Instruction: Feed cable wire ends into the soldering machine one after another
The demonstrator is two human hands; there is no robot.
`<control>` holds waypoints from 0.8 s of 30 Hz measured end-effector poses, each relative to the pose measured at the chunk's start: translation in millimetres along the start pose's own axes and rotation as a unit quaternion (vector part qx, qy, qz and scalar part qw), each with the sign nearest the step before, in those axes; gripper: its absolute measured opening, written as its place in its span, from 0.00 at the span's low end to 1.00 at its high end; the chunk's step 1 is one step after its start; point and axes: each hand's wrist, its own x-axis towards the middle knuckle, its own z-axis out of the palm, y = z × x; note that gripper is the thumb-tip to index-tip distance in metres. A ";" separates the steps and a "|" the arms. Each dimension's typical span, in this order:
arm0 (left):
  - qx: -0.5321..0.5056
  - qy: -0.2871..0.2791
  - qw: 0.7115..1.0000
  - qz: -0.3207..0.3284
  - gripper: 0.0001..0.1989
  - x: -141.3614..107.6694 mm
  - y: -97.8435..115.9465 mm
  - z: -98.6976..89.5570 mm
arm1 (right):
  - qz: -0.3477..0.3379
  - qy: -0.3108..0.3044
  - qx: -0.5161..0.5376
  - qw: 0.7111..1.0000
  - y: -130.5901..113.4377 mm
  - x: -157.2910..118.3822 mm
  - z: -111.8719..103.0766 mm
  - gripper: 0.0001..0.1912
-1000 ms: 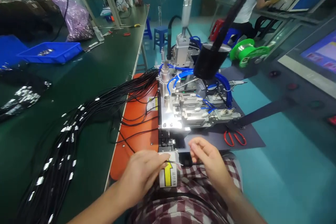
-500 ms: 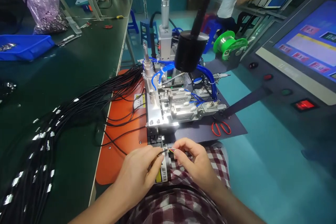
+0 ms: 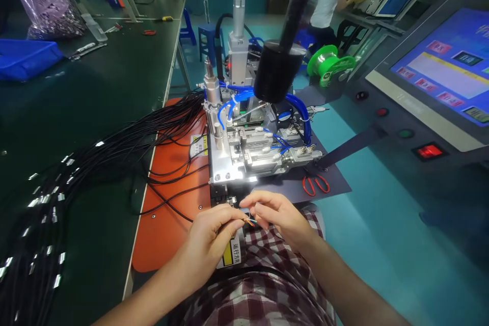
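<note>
1. Specimen: slender wire ends in coloured plastic insulation (image 3: 251, 222), fanned at the left fingertips, over the lap in red-and-white checked cloth (image 3: 263, 237).
2. Left hand (image 3: 212, 228): thumb and forefinger pinched together on the wire ends.
3. Right hand (image 3: 280, 216): just beside them at 2 o'clock, fingers curled, thumb and forefinger parted; cannot tell whether any strand is touched.
4. Surroundings, from the wire ends: silver metal machine with blue tubes (image 3: 263, 158) at 12 o'clock; red-looped scissors (image 3: 316, 185) at 2; loose bundle of thin black cables (image 3: 82, 165) between 9 and 10.
5. Handling (judged): very light, limp, springy at the tips, rather slick; single strands probably bend or break easily.
6. Hold (judged): firm pinch behind the fan; fingertips only on strands.
</note>
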 end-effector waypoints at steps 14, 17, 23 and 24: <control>0.010 -0.033 0.999 0.000 0.10 1.0 4.2 -7.9 | 0.010 -0.007 0.120 0.993 9.5 8.1 18.1 0.12; 0.004 -0.036 0.999 -0.012 0.09 1.1 4.0 -8.4 | 0.043 -0.002 0.162 0.986 9.8 7.0 21.5 0.15; 0.016 -0.026 0.999 -0.033 0.07 -1.0 1.9 -6.7 | 0.097 -0.022 0.200 0.975 7.1 6.8 22.5 0.18; 0.021 -0.023 0.999 -0.034 0.07 -1.2 1.6 -6.1 | 0.102 -0.019 0.193 0.976 6.7 7.7 22.5 0.18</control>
